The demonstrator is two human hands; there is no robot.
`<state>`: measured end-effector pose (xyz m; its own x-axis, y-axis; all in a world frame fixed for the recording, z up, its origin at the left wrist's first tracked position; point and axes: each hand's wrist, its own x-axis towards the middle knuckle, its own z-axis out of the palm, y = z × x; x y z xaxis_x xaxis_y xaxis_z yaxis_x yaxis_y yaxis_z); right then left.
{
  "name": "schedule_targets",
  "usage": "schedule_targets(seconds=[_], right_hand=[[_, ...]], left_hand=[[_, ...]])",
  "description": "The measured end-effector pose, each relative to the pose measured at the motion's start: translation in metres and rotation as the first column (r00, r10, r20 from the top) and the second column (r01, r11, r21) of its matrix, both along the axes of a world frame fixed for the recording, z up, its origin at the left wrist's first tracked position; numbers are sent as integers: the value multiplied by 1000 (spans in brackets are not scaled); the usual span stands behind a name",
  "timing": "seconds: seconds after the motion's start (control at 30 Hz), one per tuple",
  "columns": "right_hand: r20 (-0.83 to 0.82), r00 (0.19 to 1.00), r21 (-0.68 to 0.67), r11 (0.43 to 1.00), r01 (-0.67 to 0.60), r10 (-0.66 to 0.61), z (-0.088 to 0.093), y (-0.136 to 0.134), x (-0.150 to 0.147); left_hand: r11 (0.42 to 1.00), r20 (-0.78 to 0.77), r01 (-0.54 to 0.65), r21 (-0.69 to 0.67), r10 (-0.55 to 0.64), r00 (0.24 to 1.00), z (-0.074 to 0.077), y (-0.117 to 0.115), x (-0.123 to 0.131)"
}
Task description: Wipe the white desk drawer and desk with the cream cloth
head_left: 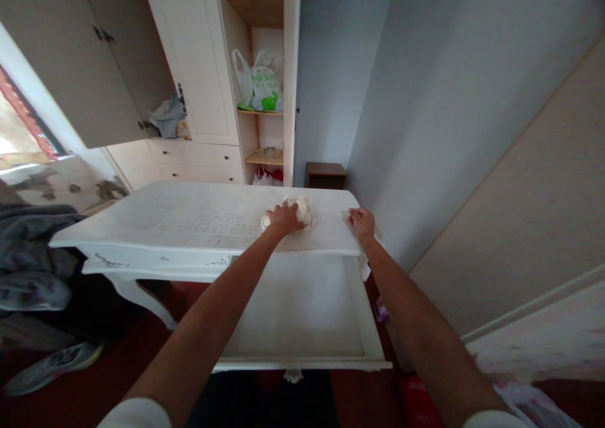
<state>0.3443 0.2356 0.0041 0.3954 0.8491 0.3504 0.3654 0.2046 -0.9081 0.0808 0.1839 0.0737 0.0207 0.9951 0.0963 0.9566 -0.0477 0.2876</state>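
My left hand point(285, 219) reaches over a loose cream-white bundle point(303, 208) on the white table point(189, 210). Its fingers curl onto the bundle, which looks like coiled cord or a strip of fabric; its exact kind is unclear. Loops of it stick out on both sides of the hand. At the table's right end, my right hand point(363, 221) is closed with thumb and fingertips together, just above the tabletop. Whatever lies between those fingertips, if anything, is too small to make out. Below my hands, the table's drawer point(302, 308) is pulled out towards me.
Behind the table stands a white wardrobe point(203, 56) with an open door point(61, 50) and shelves holding a plastic bag point(267, 84). A small brown cabinet point(326, 174) is by the wall. Grey clothing point(33, 258) and a shoe point(57, 365) are at left.
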Motion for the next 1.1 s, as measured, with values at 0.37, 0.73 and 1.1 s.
schedule_targets(seconds=[0.37,0.73,1.1], right_hand=[[-40,999,7,1000,18,-17,2,0,-3],[-9,1000,9,1000,2,-2,-1,5,1],[-9,1000,20,1000,-10,10,-4,10,2]], left_hand=[[905,-287,399,148,-346,893,-62,-153,-35],[987,-348,-85,-136,33,937,-97,-140,-75],[985,-263,-170,-42,153,953,-105,-90,-55]])
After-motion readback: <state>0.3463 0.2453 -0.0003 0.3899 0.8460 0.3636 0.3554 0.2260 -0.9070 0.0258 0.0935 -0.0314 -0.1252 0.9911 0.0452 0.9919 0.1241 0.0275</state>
